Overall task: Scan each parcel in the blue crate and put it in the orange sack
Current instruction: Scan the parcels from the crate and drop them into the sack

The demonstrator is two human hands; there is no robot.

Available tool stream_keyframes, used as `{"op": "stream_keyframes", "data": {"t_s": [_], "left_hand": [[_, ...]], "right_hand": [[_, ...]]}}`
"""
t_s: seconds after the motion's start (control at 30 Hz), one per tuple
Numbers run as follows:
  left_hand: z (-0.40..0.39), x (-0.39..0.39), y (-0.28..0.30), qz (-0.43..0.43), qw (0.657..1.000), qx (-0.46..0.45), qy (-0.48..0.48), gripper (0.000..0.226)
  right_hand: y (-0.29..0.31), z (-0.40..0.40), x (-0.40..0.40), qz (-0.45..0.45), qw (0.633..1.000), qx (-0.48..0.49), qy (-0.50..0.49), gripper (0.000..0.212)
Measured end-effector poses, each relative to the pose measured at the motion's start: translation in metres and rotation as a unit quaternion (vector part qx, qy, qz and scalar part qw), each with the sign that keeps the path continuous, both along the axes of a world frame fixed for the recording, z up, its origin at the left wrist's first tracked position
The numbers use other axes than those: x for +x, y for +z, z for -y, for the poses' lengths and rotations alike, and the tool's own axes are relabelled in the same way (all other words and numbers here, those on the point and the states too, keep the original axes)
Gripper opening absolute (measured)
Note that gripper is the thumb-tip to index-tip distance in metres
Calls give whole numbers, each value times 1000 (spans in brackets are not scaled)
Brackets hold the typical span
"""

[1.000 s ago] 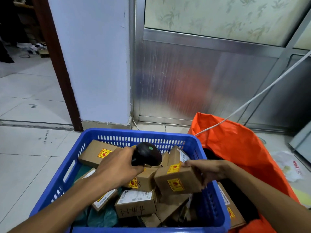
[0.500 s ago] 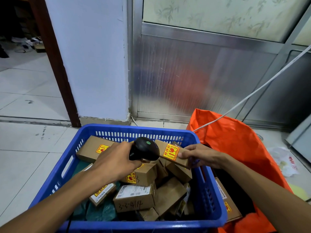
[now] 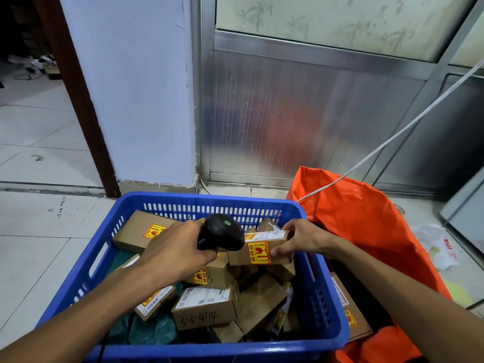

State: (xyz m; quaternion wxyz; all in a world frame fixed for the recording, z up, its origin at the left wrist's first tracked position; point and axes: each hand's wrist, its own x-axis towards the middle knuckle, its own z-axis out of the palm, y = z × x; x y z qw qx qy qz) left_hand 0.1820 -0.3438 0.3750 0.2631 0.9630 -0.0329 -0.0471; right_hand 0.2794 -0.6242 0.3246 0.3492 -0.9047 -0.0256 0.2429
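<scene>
From the head camera, my left hand (image 3: 175, 254) is curled round the grip of a black handheld barcode scanner (image 3: 221, 233), whose rounded head, with a small green dot on top, points right toward the parcel in my other hand. My right hand (image 3: 301, 242) holds a small brown cardboard parcel (image 3: 258, 248) by its right end, fingers over the top edge and thumb underneath on the near face. The parcel is lifted above the heap, its white shipping label turned up toward the scanner and a yellow and red fragile sticker on the side facing me. The scanner's nose sits just beside the parcel's left end; I cannot tell whether they touch.

Both hands hover over the blue crate (image 3: 322, 297), which stands on the tiled floor (image 3: 39, 258) and is full of more brown boxes, among them a labelled box marked 3-3-4114 (image 3: 205, 305) near the front and a long box (image 3: 141, 230) at the far left corner. A dark green plastic bag (image 3: 154, 330) lies in the near left part.

The orange sack (image 3: 366, 226) stands open just right of the crate, touching its wall, with a flat labelled box (image 3: 351, 315) inside. A white cable (image 3: 392, 138) runs down to the sack's rim from the upper right.
</scene>
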Motion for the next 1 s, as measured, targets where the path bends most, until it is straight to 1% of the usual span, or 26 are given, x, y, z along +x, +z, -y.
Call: {"op": "stream_keyframes", "data": {"t_s": [0.07, 0.13, 0.33, 0.43, 0.57, 0.63, 0.7, 0.8, 0.9, 1.0], "left_hand": [[0, 0, 0, 1, 1000, -4, 0, 17], [0, 0, 0, 4, 1000, -5, -1, 16], [1, 0, 0, 7, 1000, 2, 10, 16], [0, 1, 0, 3, 1000, -15, 28, 16], [0, 3, 0, 0, 998, -48, 50, 13], [0, 4, 0, 2, 996, -71, 59, 15], [0, 5, 0, 3, 993, -103, 64, 15], [2, 5, 1, -3, 984, -161, 75, 12], [4, 6, 3, -20, 972, -220, 76, 12], [5, 6, 6, -34, 963, -255, 80, 12]], "right_hand": [[1, -1, -3, 19, 1000, -12, 17, 68], [-1, -2, -4, 37, 999, -1, 29, 75], [-6, -8, -7, 124, 989, 21, 82, 84], [-10, -12, -5, 194, 978, 24, 77, 85], [-17, -14, -3, 339, 937, -26, 79, 97], [-18, -15, -3, 395, 914, -47, 84, 101], [-16, -19, -4, 438, 893, -58, 82, 101], [-13, -25, -5, 515, 851, -78, 75, 98], [-11, -30, -7, 562, 820, -89, 70, 96], [-12, -33, -7, 576, 810, -91, 67, 97]]}}
